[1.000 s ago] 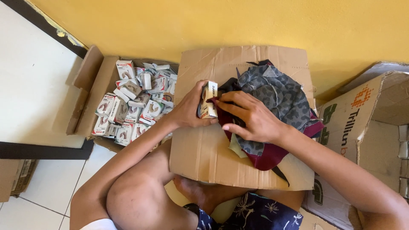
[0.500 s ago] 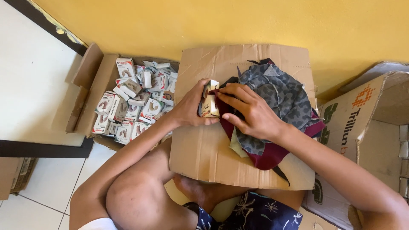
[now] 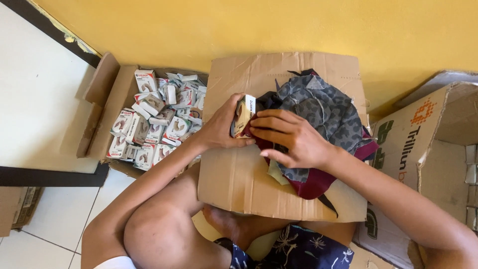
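At frame centre, the left hand grips a small box, now tilted more upright than a second ago. The right hand pinches its edge, over cloth scraps.

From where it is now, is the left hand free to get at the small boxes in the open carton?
Probably not yet: the left hand is holding a small box. Otherwise the carton lies open close beside it, nothing covering the boxes.
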